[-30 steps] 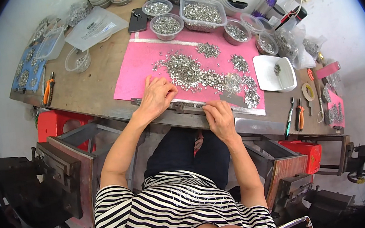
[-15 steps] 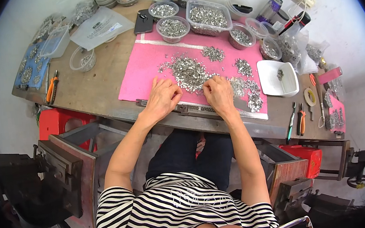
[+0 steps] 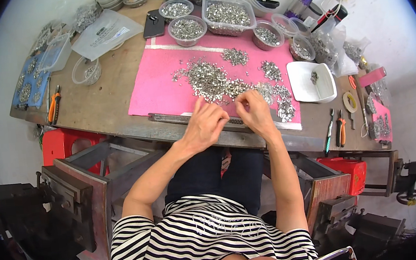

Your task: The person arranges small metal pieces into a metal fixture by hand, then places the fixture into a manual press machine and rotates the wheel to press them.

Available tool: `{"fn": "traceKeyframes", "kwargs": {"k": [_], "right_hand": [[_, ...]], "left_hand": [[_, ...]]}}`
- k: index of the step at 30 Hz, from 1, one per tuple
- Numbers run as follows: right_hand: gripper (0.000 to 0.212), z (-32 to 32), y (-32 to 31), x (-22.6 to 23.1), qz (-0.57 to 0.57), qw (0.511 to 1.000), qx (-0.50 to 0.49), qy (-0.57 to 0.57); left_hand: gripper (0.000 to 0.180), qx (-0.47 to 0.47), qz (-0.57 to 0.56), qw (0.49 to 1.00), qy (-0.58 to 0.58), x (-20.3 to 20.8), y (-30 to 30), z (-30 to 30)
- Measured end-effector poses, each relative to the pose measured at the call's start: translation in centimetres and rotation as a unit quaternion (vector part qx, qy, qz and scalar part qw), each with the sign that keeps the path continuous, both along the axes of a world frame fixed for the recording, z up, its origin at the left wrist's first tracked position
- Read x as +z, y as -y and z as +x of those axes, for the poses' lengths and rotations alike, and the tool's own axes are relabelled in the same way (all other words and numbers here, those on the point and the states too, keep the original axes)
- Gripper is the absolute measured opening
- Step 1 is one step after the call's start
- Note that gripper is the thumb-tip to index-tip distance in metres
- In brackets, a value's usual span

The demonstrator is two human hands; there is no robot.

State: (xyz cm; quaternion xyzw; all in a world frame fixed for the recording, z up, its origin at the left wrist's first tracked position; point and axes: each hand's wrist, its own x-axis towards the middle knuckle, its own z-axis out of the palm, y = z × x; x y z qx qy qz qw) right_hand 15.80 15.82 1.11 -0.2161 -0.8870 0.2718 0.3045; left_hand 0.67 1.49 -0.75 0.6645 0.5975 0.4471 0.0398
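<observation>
My left hand (image 3: 204, 124) hangs over the metal bar (image 3: 167, 118) at the table's front edge, thumb and forefinger pinched. Anything between those fingertips is too small to make out. My right hand (image 3: 255, 111) is also pinched, over the bar's right part and close to the left hand; what it holds is hidden. Just beyond the hands, a large heap of small silver metal pieces (image 3: 206, 80) lies on a pink mat (image 3: 151, 83). Smaller piles surround it: one behind (image 3: 235, 56), one to the right (image 3: 271, 70), and one by my right wrist (image 3: 284, 103).
Tubs of metal pieces (image 3: 227, 17) line the back. A white square dish (image 3: 311, 82) stands right, near orange-handled pliers (image 3: 341, 131) and a tape roll (image 3: 349, 102). At left are a clear tub (image 3: 85, 71), more pliers (image 3: 55, 104) and a blue mat (image 3: 34, 81).
My left hand has moved right along the bar, nearer my right hand, uncovering the bar's left end. My right hand stays in about the same place, its fingers turned slightly. The view has shifted a little.
</observation>
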Motion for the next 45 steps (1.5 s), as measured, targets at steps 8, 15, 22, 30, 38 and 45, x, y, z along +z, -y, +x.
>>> {"fn": "traceKeyframes", "kwargs": {"k": [8, 15, 22, 30, 38, 45], "right_hand": [[0.023, 3.5, 3.1, -1.4, 0.091, 0.995, 0.035, -0.019], [0.021, 3.6, 3.2, -1.0, 0.136, 0.990, 0.047, 0.003], [0.016, 3.5, 3.6, -1.6, 0.027, 0.998, 0.009, -0.048], [0.021, 3.5, 4.1, -2.2, 0.085, 0.996, -0.016, -0.020], [0.013, 1.4, 2.5, -0.4, 0.047, 0.998, -0.013, -0.043], [0.005, -3.6, 0.3, -1.0, 0.147, 0.988, 0.001, 0.056]], "left_hand": [[0.009, 0.012, 0.028, 0.998, -0.059, -0.8, -0.8, 1.5], [0.013, -0.031, 0.018, 0.999, -0.040, -0.9, -0.6, 0.7], [0.025, 0.049, 0.049, 0.997, -0.046, -1.1, -0.4, 1.3], [0.034, 0.142, 0.043, 0.986, -0.080, -0.7, 0.8, 0.8], [0.014, 0.207, 0.043, 0.976, -0.055, 0.0, 1.5, -3.0], [0.008, 0.163, -0.043, 0.982, -0.088, 0.6, 0.8, -5.6]]}}
